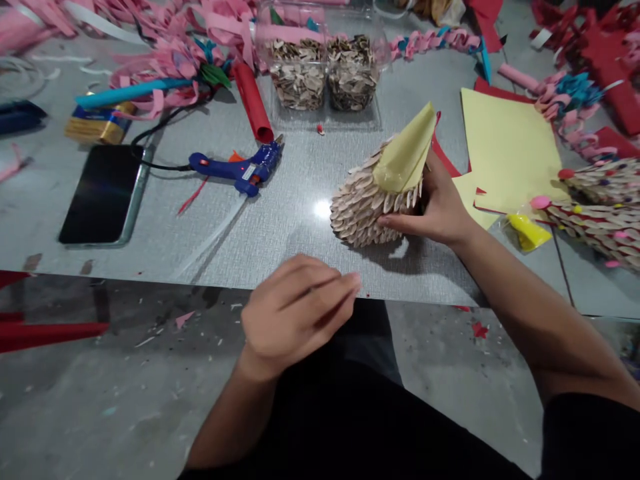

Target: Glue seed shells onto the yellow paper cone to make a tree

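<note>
My right hand is wrapped round the right side of a cone-like craft piece, covered in overlapping pale flakes and topped with a yellow paper cone. The piece leans up and to the right over the grey table. Just off the table's front edge hangs my left hand, its fingers drawn together toward the thumb; whether anything small is between the fingertips cannot be made out. A blue glue gun with a clear glue stick lies left of the piece.
A clear plastic box of flakes stands at the back. On the left lie a phone and a yellow packet. Yellow paper sheets, a yellow bag and another flake-covered piece are on the right.
</note>
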`<state>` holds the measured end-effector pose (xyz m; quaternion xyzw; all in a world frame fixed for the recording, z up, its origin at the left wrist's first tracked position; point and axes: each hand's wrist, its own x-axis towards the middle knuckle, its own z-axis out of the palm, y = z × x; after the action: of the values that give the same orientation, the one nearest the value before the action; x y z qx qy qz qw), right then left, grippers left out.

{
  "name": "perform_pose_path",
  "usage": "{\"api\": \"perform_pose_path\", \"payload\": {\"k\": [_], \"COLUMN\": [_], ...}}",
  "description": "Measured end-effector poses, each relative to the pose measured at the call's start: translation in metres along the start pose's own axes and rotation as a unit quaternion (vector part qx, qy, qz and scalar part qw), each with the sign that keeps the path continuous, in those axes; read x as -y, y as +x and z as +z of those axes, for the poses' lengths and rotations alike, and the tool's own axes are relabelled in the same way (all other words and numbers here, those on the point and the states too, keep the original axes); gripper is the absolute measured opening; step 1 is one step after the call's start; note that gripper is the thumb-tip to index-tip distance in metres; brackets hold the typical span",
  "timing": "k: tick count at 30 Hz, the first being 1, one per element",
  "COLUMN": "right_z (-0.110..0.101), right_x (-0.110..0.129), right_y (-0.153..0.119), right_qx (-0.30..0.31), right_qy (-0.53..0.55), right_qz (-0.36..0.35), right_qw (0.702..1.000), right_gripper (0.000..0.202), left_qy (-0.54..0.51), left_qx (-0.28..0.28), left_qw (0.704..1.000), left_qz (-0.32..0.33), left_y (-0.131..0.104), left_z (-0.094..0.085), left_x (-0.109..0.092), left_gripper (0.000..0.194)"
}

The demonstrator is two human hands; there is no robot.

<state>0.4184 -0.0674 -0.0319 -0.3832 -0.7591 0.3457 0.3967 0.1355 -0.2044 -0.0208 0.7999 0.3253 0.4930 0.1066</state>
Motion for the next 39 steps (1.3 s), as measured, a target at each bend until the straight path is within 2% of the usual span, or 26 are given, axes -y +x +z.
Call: {"api": "perform_pose_path", "payload": {"k": [2,4,9,13,19,22,29,39], "right_z": [-0.002,-0.004,-0.006,-0.005,-0.002,-0.002,-0.004,-0.001], "right_x": [0.000,0.000,0.004,0.008,0.013,0.015,0.017,0.024], "right_y": [0.001,0.001,-0.002,-0.004,-0.005,-0.006,-0.008,-0.007], "right_qx": [0.021,0.041,0.066,0.070,0.065,0.071,0.077,0.086], "right_qy": [0.002,0.004,0.010,0.002,-0.003,-0.002,-0.012,0.021], "right_qz": [-0.013,-0.019,-0.014,-0.013,-0.001,0.002,-0.012,-0.015], "right_qw": [1.000,0.999,0.998,0.997,0.998,0.997,0.997,0.996], "right_gripper": [0.118,0.121,0.123,0.120,0.119,0.120,0.112,0.110], "left_qy": [-0.001,0.018,0.042,0.073,0.124,0.100,0.085,0.142], "left_qx": [-0.069,-0.109,-0.119,-0.151,-0.126,-0.124,-0.139,-0.150], "left_qw": [0.998,0.994,0.990,0.979,0.978,0.982,0.984,0.973], "left_qz": [-0.014,-0.012,0.065,0.117,0.110,0.099,0.072,0.102], "left_y": [0.018,0.035,0.057,0.054,0.048,0.048,0.051,0.049], "left_z": [0.004,0.010,0.027,0.034,0.035,0.033,0.032,0.032], "left_x": [0.006,0.015,0.038,0.048,0.045,0.044,0.046,0.043], "left_gripper": [0.026,0.027,0.029,0.026,0.035,0.038,0.028,0.021]}}
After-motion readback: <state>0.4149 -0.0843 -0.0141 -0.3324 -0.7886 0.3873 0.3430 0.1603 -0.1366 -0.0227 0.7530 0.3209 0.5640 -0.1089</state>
